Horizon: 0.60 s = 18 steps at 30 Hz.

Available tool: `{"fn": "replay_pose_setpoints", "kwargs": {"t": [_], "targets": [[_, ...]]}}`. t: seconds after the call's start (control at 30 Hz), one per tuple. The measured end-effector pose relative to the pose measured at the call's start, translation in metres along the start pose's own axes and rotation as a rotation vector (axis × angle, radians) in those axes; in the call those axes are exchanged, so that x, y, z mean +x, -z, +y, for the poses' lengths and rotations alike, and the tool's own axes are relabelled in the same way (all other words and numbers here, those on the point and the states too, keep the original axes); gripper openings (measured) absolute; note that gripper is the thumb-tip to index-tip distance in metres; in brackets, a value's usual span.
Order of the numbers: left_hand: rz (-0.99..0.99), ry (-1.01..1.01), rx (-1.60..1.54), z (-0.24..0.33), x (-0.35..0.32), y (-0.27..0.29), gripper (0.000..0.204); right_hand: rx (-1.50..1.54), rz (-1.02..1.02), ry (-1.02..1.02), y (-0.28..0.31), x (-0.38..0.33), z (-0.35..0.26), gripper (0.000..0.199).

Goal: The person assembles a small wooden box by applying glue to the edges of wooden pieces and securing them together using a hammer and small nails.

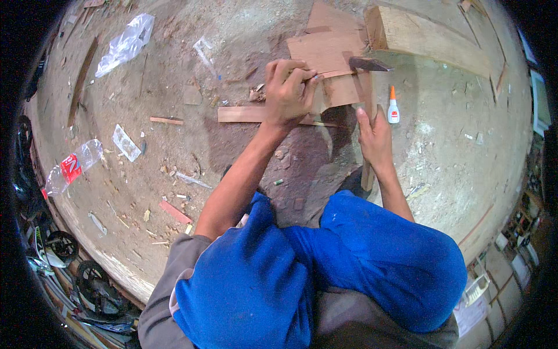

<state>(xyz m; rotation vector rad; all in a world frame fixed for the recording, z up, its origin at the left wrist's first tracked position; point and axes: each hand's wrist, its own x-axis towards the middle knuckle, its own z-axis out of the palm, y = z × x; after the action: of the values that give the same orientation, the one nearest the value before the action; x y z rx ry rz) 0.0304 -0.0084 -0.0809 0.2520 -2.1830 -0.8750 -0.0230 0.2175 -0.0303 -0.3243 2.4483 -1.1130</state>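
My right hand [376,138] is closed round the wooden handle of a hammer [370,64], whose dark head is at the far end, over thin brown wooden boards [325,51]. To its left, my left hand [289,93] is closed in a pinch at the near edge of the boards. Whatever lies between its fingertips is too small to make out. Beneath that hand a narrow wooden strip [241,114] lies on the ground. A small white glue bottle [393,112] with an orange cap is just right of the hammer.
A thick wooden beam [433,43] lies at the far right. Scattered over the dirt ground are a plastic bag [125,43], a plastic bottle with a red label [72,167], a reddish strip [175,212] and wood scraps. Small motorbikes [96,285] stand beyond the left edge.
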Motion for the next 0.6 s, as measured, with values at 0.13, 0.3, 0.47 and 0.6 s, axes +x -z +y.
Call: {"fn": "replay_pose_setpoints", "kwargs": {"t": [0.13, 0.3, 0.47, 0.6], "targets": [[0.082, 0.196, -0.087, 0.015, -0.005, 0.002, 0.024, 0.049, 0.095, -0.087, 0.004, -0.013, 0.028, 0.037], [-0.083, 0.546, -0.128, 0.016, -0.009, 0.011, 0.028, 0.070, 0.262, -0.059, 0.006, -0.018, 0.052, 0.028], [-0.111, 0.719, -0.209, 0.021, -0.003, 0.019, 0.029, -0.029, 0.222, -0.165, 0.006, -0.021, 0.060, 0.043], [-0.209, 0.907, -0.373, 0.021, 0.000, 0.021, 0.031, -0.425, 0.382, 0.097, 0.007, -0.023, 0.052, 0.059]]}}
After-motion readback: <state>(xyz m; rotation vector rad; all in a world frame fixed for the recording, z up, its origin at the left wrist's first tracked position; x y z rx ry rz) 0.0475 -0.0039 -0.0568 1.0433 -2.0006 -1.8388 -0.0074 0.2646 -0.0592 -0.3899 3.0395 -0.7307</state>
